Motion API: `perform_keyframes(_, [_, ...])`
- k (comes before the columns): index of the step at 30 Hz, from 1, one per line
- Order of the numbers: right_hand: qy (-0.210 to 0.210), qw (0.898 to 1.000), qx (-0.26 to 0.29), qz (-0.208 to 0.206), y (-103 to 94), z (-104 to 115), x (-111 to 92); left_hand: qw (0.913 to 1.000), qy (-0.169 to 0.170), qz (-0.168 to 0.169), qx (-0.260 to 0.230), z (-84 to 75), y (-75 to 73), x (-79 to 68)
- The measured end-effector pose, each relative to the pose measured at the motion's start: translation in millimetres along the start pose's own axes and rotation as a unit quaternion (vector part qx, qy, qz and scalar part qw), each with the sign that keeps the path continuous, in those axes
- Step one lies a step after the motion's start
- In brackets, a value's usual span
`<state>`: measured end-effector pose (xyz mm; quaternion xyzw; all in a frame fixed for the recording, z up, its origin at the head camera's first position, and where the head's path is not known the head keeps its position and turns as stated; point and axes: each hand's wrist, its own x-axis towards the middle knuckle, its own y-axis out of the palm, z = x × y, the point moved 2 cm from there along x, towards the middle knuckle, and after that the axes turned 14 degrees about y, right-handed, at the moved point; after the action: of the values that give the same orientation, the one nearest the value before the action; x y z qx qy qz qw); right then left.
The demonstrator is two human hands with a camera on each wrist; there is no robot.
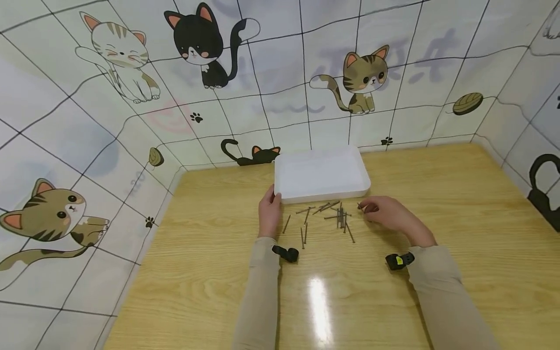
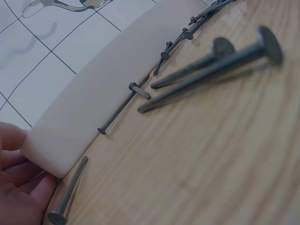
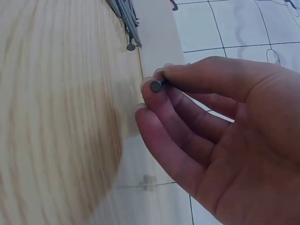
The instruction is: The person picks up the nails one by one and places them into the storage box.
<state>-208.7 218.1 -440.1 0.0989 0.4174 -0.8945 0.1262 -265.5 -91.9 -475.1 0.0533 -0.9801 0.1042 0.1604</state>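
Observation:
A white tray lies on the table by the back wall. At its near left corner my left hand grips the edge, with the thumb against the tray wall and the fingers curled at the corner in the left wrist view. Between thumb and fingertips my right hand pinches a nail, its flat head facing the right wrist camera. That hand is just above the table, off the tray's near right corner. Several loose nails lie between the hands, some heaped together. One nail lies close beside my left fingers.
The wooden table carries everything. Behind and to both sides stand walls with a cat-patterned covering. A black wrist camera is strapped to the left wrist, another camera to the right.

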Motion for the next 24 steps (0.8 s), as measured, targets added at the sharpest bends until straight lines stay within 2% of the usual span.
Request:
perform_keyframes(6, [-0.007,0.997,0.077,0.007,9.5,5.8,5.7,1.0,-0.002,0.003,0.007,1.1,0.8,-0.6])
perform_keyframes(7, [-0.013,0.995,0.097,0.012,11.6,8.1,8.0,0.9999,-0.004,0.002,0.009,6.0,0.9,0.5])
perform_keyframes(10, [-0.023,0.988,0.154,0.022,16.8,15.8,13.3,0.9998,-0.017,0.001,0.009,5.5,-0.5,0.0])
perform_keyframes(13, [-0.028,0.976,0.217,0.019,18.0,24.9,18.8,0.9994,-0.033,-0.003,0.014,4.1,-3.1,0.5])
perform_keyframes(18, [-0.022,0.95,0.312,-0.017,15.7,40.9,27.2,0.9991,-0.036,-0.013,0.019,2.6,-5.2,-0.7])
perform_keyframes(21, [-0.016,0.938,0.344,-0.041,12.3,50.3,33.8,0.9994,-0.024,-0.012,0.023,0.9,-3.6,-1.1])
perform_keyframes(24, [-0.011,0.93,0.364,-0.052,10.6,59.7,43.5,0.9994,-0.016,-0.012,0.028,1.9,-3.3,-1.6])
